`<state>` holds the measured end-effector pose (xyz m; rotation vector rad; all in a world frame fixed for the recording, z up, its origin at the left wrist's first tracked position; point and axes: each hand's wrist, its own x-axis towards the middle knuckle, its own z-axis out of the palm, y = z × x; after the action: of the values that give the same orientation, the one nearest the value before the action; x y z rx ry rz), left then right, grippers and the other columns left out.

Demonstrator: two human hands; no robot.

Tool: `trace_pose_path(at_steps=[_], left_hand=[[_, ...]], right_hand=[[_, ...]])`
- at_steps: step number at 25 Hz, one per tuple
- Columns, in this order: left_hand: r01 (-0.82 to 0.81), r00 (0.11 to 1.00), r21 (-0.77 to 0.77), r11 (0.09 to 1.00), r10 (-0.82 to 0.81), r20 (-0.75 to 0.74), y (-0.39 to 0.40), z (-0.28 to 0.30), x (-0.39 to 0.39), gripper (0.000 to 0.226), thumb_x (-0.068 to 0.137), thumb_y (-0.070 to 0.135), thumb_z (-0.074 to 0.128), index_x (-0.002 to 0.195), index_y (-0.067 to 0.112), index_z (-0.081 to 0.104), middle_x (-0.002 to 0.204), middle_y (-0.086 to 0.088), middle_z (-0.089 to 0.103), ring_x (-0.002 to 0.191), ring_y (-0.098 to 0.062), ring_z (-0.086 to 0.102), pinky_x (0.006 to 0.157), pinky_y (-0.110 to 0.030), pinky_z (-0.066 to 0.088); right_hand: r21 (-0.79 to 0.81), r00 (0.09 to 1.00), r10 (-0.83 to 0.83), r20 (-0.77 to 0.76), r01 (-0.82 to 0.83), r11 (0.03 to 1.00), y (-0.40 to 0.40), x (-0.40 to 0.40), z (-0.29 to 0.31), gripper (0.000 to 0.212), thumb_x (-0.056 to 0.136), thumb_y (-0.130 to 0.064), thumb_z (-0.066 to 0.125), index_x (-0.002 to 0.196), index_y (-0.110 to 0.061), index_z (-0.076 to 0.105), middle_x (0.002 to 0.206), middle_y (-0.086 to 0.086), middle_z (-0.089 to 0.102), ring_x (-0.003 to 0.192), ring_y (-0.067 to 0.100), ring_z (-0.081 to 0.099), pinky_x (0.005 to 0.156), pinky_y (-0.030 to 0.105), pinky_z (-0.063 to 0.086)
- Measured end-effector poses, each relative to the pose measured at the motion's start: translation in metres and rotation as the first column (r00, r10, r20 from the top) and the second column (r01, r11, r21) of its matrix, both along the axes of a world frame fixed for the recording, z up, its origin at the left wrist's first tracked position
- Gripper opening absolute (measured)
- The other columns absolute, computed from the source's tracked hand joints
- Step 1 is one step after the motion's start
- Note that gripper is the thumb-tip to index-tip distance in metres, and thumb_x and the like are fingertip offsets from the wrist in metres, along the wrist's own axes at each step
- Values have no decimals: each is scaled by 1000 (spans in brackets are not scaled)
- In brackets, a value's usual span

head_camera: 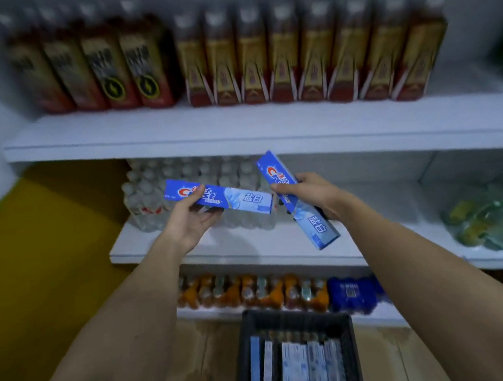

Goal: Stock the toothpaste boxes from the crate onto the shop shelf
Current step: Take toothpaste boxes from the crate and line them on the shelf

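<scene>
Dim bluish indoor light, soft motion blur on the upper-shelf bottles [224,60], wide-angle bending toward the edges

Your left hand [190,219] covers the underside of its box [217,196]; your right hand [309,194] hides the middle of the other box [298,199]. Labels on the top-shelf bottles [224,60] are too blurred to read. The crate [290,316] is cut off at the bottom edge, its boxes' print illegible.
</scene>
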<state>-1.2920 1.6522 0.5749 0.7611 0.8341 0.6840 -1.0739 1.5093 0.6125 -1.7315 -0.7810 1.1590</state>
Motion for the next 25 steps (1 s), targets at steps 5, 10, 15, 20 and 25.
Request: trace_pose_path(at_steps=[5,10,15,20,25], left_hand=[[-27,991,67,997,18,134,10,66,-19,11,95,21,60,98,10,60,92,-11,75,84,-21,73,81,-37,59],[13,977,76,997,-29,211,21,119,-59,49,89,45,62,116,4,57,116,-20,68,110,-35,65,82,-48,59],[408,900,258,876,-340,-271,42,217,-108,81,62,67,69,115,6,63,116,-21,70,99,-35,71,86,-53,56],[884,375,182,431,-420,-826,28,305,-119,93,52,61,87,126,12,59,119,-8,71,95,-24,70,94,-42,54],[958,152,101,270,-176,-973,-4,334,-103,55,77,54,71,117,17,63,106,-5,74,87,-22,70,93,-43,55]], right_hand=[[198,998,-41,-50,50,979,23,-31,57,47,72,-24,86,110,-9,63,98,13,75,80,29,72,71,42,61],[315,984,-170,-49,177,932,22,-59,87,44,70,-22,87,104,-13,61,98,7,73,80,20,70,74,34,57],[409,981,-187,-48,190,893,5,-76,143,34,76,-19,83,98,-17,58,91,4,74,70,15,73,63,29,57],[451,989,-142,45,107,886,-9,-96,197,43,75,-18,83,108,-12,57,100,11,75,80,28,75,67,37,59],[473,972,-190,139,104,875,-17,-115,225,41,74,-25,84,104,-17,57,100,7,73,87,24,72,75,39,60]])
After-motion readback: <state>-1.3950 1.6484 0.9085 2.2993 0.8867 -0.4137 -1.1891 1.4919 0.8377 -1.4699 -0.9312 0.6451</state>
